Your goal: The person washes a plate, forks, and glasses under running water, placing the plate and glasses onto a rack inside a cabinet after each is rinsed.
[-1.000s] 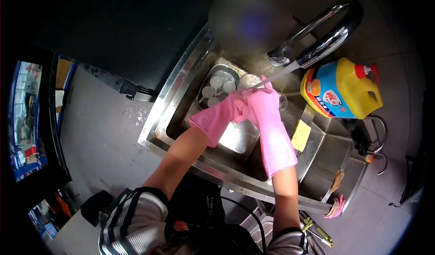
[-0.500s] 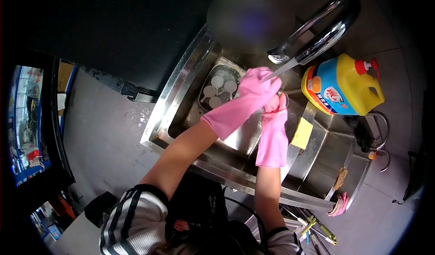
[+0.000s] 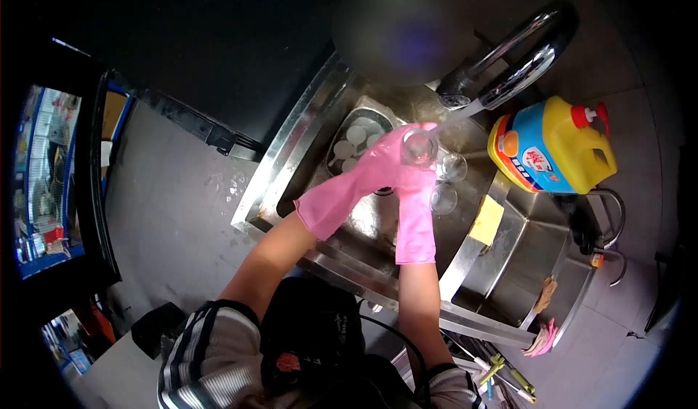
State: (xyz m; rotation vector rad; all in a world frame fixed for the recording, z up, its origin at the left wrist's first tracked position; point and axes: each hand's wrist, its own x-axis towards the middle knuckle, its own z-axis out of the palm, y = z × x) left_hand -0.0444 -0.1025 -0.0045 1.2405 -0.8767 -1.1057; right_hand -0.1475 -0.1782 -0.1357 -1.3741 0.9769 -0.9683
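Note:
Both my hands wear pink rubber gloves and meet over the sink (image 3: 465,125). My left hand (image 3: 385,151) curls round the side of a clear glass (image 3: 419,147), its round mouth facing up toward me. My right hand (image 3: 416,180) grips the same glass from the near side; its fingertips are partly hidden. Water streams from the chrome faucet (image 3: 527,67) toward the glass. Just right of my hands, two more clear glasses stand or lie in the sink, one glass (image 3: 454,166) farther away and another glass (image 3: 444,199) nearer.
A metal tray (image 3: 331,143) with several pale round-headed utensils (image 3: 356,134) sits left in the sink. A yellow sponge (image 3: 487,220) lies on the divider by the second basin (image 3: 523,253). Behind stands a yellow detergent jug (image 3: 552,147). Pink gloves (image 3: 542,338) hang at the corner.
My hands have shifted slightly left and the glass's mouth has come into view between them. The two glasses to the right in the sink now show.

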